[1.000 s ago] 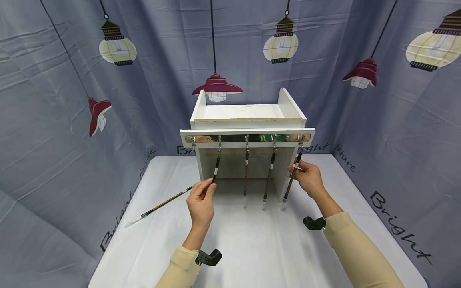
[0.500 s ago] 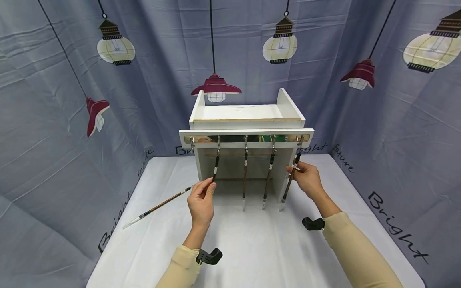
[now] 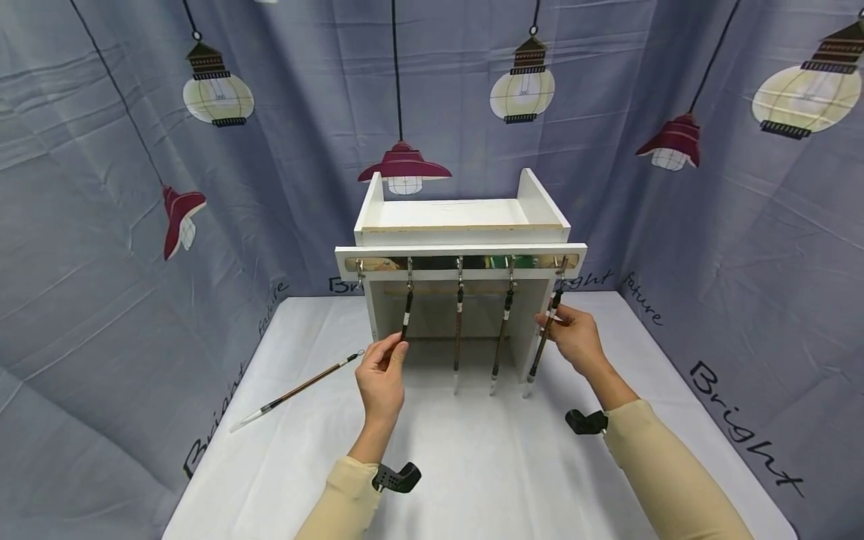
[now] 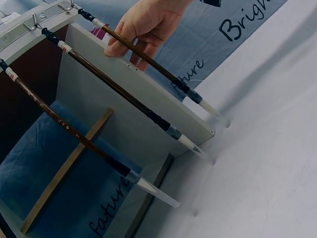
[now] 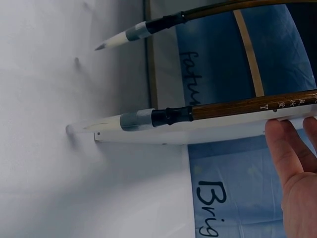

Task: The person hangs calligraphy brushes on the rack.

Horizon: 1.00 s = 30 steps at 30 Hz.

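A white hanging rack (image 3: pixel 461 238) stands on the table, with hooks along its front rail. My left hand (image 3: pixel 381 382) pinches the lower part of a writing brush (image 3: pixel 407 309) that hangs from the second hook from the left; its tip is hidden. My right hand (image 3: pixel 576 335) grips the front edge of the rack's right side panel (image 4: pixel 148 82), behind the rightmost hanging brush (image 5: pixel 223 110). Between the hands hang a middle brush (image 3: pixel 458 322) and another brush (image 3: pixel 502 334). To the left, a loose brush (image 3: pixel 297 390) with a clear-capped tip lies on the table.
The leftmost hook (image 3: pixel 360 268) has no brush on it. White cloth covers the table (image 3: pixel 472 465). A blue-grey curtain (image 3: pixel 283 150) printed with lamps surrounds the table at the back and sides.
The camera view shifts slightly. My left hand still holds the hanging brush, nudged a little to the right; my right hand stays at the side panel.
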Available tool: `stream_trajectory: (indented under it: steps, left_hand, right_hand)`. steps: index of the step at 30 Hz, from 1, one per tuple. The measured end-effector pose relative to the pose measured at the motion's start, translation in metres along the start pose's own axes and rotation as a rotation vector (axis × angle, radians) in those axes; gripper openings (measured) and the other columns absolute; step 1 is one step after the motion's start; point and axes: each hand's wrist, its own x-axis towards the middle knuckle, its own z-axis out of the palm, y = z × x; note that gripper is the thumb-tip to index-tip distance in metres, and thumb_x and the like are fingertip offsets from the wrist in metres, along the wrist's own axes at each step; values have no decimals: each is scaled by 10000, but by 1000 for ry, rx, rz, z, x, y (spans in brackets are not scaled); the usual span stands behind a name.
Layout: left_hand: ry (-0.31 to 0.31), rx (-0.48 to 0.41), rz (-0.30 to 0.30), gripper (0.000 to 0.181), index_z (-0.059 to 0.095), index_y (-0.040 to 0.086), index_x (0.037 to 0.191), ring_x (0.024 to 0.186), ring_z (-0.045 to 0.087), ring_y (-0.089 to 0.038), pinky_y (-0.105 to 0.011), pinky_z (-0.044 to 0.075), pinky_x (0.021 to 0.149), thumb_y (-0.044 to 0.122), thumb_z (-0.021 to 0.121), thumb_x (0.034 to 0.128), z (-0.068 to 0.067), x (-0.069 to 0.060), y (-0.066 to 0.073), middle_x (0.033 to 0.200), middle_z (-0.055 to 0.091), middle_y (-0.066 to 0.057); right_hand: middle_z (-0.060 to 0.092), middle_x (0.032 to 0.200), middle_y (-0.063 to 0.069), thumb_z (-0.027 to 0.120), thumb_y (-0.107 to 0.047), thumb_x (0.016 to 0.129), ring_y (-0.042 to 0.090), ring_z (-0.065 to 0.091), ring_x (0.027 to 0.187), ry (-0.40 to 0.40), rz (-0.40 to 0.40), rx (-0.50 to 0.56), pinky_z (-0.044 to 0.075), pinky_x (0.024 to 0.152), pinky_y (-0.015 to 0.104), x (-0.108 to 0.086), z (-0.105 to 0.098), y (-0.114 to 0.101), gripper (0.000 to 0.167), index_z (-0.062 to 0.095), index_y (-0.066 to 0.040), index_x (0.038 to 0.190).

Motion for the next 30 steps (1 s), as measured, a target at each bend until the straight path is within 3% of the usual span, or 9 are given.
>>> stream_trajectory:
  steps: [10, 18, 26, 30]
  left_hand:
    - [-4, 21, -49, 220, 787, 47, 1111, 881, 642, -67, -126, 530, 728, 164, 780, 925, 1, 0, -6, 1013, 680, -161]
    - [-6, 15, -80, 217, 767, 25, 1122, 902, 647, -89, -119, 536, 760, 95, 775, 917, 5, 1, -11, 1027, 674, -195]
    - [-18, 70, -96, 207, 714, -68, 1144, 922, 666, -174, -123, 519, 767, -18, 712, 943, 15, 7, -16, 1062, 693, -263]
    - [-23, 69, -95, 183, 723, -24, 1121, 897, 652, -139, -128, 510, 757, 27, 729, 945, 21, 10, -19, 1044, 710, -218]
  right_hand:
    - [539, 1499, 256, 647, -294, 1038, 447, 641, 1239, 1, -7, 8, 422, 1115, 636, 0, 1, 1, 571, 502, -18, 1517]
    - [539, 1495, 262, 637, -293, 1044, 454, 644, 1231, 3, -19, 1, 423, 1110, 639, -2, 0, 1, 563, 507, -1, 1508]
    - [550, 1481, 268, 639, -290, 1043, 457, 645, 1227, 10, -24, 3, 427, 1105, 644, -2, 0, 0, 564, 504, -5, 1512]
    - [541, 1498, 255, 642, -310, 1039, 450, 641, 1241, 7, -9, 1, 421, 1110, 651, -2, 1, -1, 580, 497, -24, 1522]
